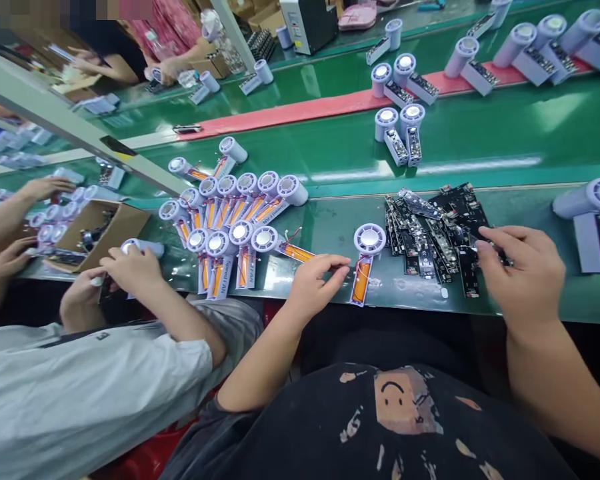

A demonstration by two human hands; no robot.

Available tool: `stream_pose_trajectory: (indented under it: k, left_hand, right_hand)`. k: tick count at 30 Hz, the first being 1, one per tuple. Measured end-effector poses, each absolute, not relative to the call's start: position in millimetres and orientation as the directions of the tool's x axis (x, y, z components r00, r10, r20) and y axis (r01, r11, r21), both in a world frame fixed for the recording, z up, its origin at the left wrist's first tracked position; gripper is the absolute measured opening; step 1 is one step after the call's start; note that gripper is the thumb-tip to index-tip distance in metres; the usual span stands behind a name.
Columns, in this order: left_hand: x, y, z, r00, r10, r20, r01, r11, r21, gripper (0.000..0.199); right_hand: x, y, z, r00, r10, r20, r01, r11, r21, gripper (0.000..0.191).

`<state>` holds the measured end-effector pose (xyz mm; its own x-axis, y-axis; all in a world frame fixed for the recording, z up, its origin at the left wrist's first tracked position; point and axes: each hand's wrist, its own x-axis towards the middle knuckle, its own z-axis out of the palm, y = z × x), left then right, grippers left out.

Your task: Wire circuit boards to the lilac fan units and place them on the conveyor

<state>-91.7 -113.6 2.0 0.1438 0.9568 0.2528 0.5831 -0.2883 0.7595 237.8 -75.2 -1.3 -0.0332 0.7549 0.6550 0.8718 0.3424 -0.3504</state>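
A lilac handheld fan (370, 239) lies on the bench with its handle open, showing an orange battery and thin red and white wires. Just left of that handle, my left hand (320, 283) hovers with loosely curved fingers, and nothing shows between them. My right hand (523, 273) is at the right side of a heap of black circuit boards (425, 230), thumb and forefinger pinched on the edge of a board. Its other fingers are curled, hiding part of that board. More open-handled fans (240, 233) with orange batteries stand clustered to the left.
A green conveyor belt (300, 157) with a red strip (290, 117) runs behind the bench, carrying fans with boards fitted. One large fan (597, 220) sits at the far right. A co-worker's hands (135, 273) work at left beside a cardboard box (105, 230). A slanting metal post (90, 120) crosses the left.
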Motion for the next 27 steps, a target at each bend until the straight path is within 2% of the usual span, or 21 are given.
stream_pose_trajectory:
  k: [2,4,7,10,12,16,19,21,22,24,26,27]
  left_hand:
    - [-92.0,-113.7,0.1,0.217,0.938,0.268,0.633,-0.345,0.693,0.02]
    - [-90.7,-114.9,-3.4,0.287,0.929,0.233,0.673,-0.369,0.641,0.025]
    - [-82.0,-118.8,-9.4,0.288,0.942,0.172,0.719,-0.331,0.611,0.023]
    - [-66.8,-122.2,-13.2,0.277,0.945,0.176,0.727,-0.326,0.604,0.014]
    - [-57.2,-122.3,-13.7,0.298,0.936,0.186,0.728,-0.349,0.59,0.016]
    - [-50.6,-119.0,-9.3,0.295,0.934,0.199,0.695,-0.353,0.626,0.024]
    - [-57.1,-121.3,-1.1,0.274,0.929,0.247,0.705,-0.369,0.605,0.026]
    - [-62.3,-128.3,4.7,0.274,0.919,0.283,0.705,-0.393,0.591,0.026]
    - [-63.8,-133.3,6.8,0.289,0.916,0.278,0.671,-0.401,0.623,0.026]
    - [-63.5,-144.7,7.6,0.329,0.921,0.21,0.495,-0.357,0.792,0.03]
    - [-60.0,-155.2,4.0,0.329,0.937,0.119,0.192,-0.19,0.963,0.035]
    - [-58.2,-159.0,1.4,0.286,0.955,0.078,0.038,-0.092,0.995,0.035]
  right_hand:
    - [239.2,-82.2,3.6,-0.032,0.654,0.756,0.857,0.406,-0.315,0.021]
    - [236.7,-94.6,8.4,-0.043,0.604,0.796,0.809,0.488,-0.326,0.028]
    - [225.1,-117.2,11.3,-0.077,0.648,0.758,0.669,0.597,-0.443,0.044]
    - [209.9,-134.8,5.3,-0.131,0.727,0.674,0.501,0.635,-0.588,0.047]
    - [201.7,-141.4,-4.0,-0.124,0.795,0.594,0.4,0.587,-0.703,0.041]
    - [193.4,-148.0,-27.5,-0.003,0.938,0.346,0.132,0.343,-0.93,0.024]
    - [190.4,-152.8,-36.6,-0.005,0.975,0.224,0.0,0.224,-0.975,0.02]
    - [187.1,-155.9,-34.3,-0.043,0.969,0.242,0.013,0.243,-0.97,0.02]
    - [184.6,-157.0,-31.0,-0.067,0.957,0.284,0.042,0.287,-0.957,0.021]
    - [177.7,-157.9,-22.8,-0.151,0.905,0.397,0.113,0.415,-0.903,0.024]
    - [169.2,-157.2,-16.0,-0.283,0.827,0.486,0.16,0.54,-0.826,0.028]
    - [165.0,-156.2,-14.2,-0.348,0.785,0.513,0.164,0.59,-0.791,0.03]
